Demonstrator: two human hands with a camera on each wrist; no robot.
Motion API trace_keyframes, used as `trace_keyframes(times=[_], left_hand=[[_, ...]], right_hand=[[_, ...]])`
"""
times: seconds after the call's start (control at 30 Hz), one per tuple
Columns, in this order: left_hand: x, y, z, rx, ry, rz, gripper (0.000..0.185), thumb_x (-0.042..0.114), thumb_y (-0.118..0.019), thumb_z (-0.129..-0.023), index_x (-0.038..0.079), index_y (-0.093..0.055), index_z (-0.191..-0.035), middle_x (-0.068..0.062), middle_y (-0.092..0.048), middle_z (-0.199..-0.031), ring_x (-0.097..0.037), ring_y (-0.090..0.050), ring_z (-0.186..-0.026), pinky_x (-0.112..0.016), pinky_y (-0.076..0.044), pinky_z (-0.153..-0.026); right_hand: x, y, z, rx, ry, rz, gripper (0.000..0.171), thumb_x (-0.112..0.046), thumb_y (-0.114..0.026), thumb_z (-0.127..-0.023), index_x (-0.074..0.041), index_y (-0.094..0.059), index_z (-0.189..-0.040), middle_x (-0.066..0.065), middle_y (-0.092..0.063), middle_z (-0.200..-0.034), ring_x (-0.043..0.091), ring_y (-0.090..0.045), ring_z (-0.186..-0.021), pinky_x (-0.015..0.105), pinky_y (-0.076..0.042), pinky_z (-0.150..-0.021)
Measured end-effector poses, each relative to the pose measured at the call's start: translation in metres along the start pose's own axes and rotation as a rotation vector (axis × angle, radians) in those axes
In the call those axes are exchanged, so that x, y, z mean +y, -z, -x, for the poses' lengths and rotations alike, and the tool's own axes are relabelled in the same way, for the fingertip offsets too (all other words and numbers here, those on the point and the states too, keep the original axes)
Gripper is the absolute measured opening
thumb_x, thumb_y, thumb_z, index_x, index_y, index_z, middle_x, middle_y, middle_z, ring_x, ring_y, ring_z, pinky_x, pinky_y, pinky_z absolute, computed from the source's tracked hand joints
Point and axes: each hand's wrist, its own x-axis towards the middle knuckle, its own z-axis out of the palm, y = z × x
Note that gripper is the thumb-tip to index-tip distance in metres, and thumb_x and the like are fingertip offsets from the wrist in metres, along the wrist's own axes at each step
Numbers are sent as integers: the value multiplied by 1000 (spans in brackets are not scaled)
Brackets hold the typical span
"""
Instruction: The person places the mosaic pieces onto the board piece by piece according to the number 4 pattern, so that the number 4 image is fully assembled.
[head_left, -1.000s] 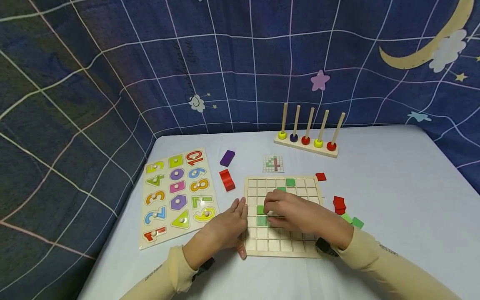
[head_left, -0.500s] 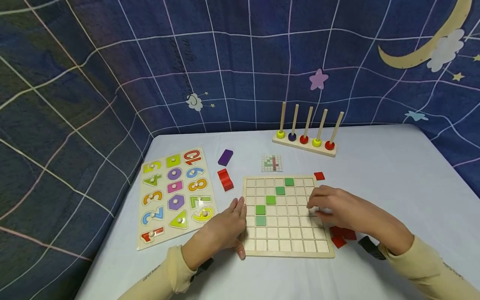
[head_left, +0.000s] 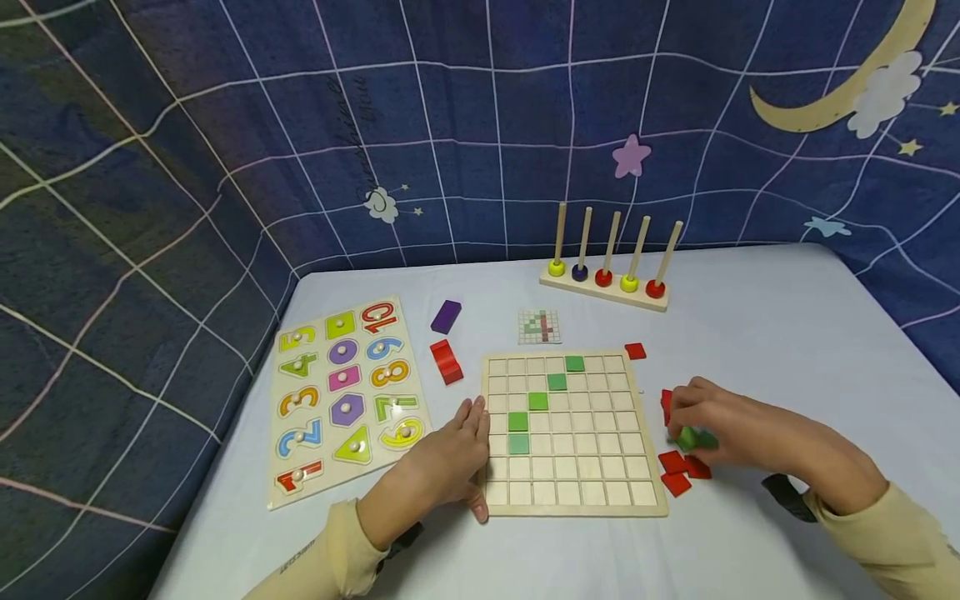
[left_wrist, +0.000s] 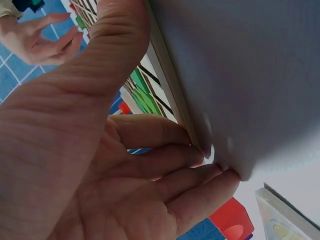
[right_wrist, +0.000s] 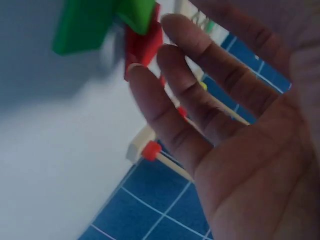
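In the head view, my left hand (head_left: 444,458) rests against the left side of the wooden grid board (head_left: 573,510), fingers extended and thumb near its lower corner. The left wrist view shows these fingertips (left_wrist: 227,177) right at the board's edge. Several green square tiles (head_left: 574,364) lie in a diagonal line of the board's cells. Right of the board, my right hand (head_left: 738,421) is over loose green tiles (head_left: 686,438), its fingers bent loosely around them. In the right wrist view, extended fingers (right_wrist: 175,125) show beside a green tile (right_wrist: 85,25); the thumb is hidden.
Several red tiles (head_left: 675,484) lie near the right hand, one red tile (head_left: 635,351) at the board's upper corner. Behind the board are a small pattern card (head_left: 538,327) and a peg stand (head_left: 600,290). Left are a number puzzle (head_left: 348,400), a red block (head_left: 446,362) and a purple block (head_left: 446,317).
My right hand has moved right, from over the board to the loose green tiles, uncovering the green tiles on the board. My left hand has stayed at the board's left edge.
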Motion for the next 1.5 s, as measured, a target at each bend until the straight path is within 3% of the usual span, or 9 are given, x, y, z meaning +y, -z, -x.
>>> trace_keyframes(times=[0.27,0.57,0.73,1.13,1.33,1.5], left_hand=[[0,0,1,2,9,10,128,61,-92,-64,-10,-42,-158,-28,-37,-170,-40,-38,-160,-37,-42,-127],[2,1,0,-16,31,30,131,60,-92,-62,-9,-40,-160,-26,-35,-172,-38,-36,-162,-36,-41,-128],[1,-1,0,-23,36,34,131,60,-93,-62,-9,-40,-160,-26,-35,-172,-38,-36,-162,-37,-41,-128],[1,0,-1,-21,31,21,130,61,-92,-63,-9,-40,-160,-26,-35,-172,-38,-36,-162,-36,-39,-129],[0,0,-2,-31,32,24,130,61,-92,-64,-8,-39,-161,-25,-34,-173,-38,-34,-163,-37,-38,-130],[0,1,-2,-36,33,33,130,60,-92,-64,-9,-39,-161,-26,-33,-173,-38,-34,-163,-37,-38,-130]], right_hand=[[3,-13,-2,46,34,29,33,0,-89,-78,-27,-73,-90,-14,-57,-97,7,-50,-92,26,-56,-74],[2,-18,1,55,3,-16,32,-3,-86,-82,-29,-71,-94,-11,-57,-102,6,-49,-94,23,-54,-73],[-4,-15,-1,49,-11,-37,31,-6,-85,-83,-29,-73,-100,-7,-60,-110,11,-55,-100,26,-59,-77],[-39,-18,-31,195,257,4,25,-4,-81,-85,-21,-72,-100,-7,-59,-102,6,-50,-97,21,-52,-75],[-61,-22,-60,189,324,15,20,-5,-79,-88,-19,-72,-100,-5,-57,-96,7,-50,-92,20,-50,-75],[-78,-24,-82,146,319,35,16,-7,-78,-90,-17,-73,-100,-4,-58,-95,8,-50,-91,21,-52,-77]])
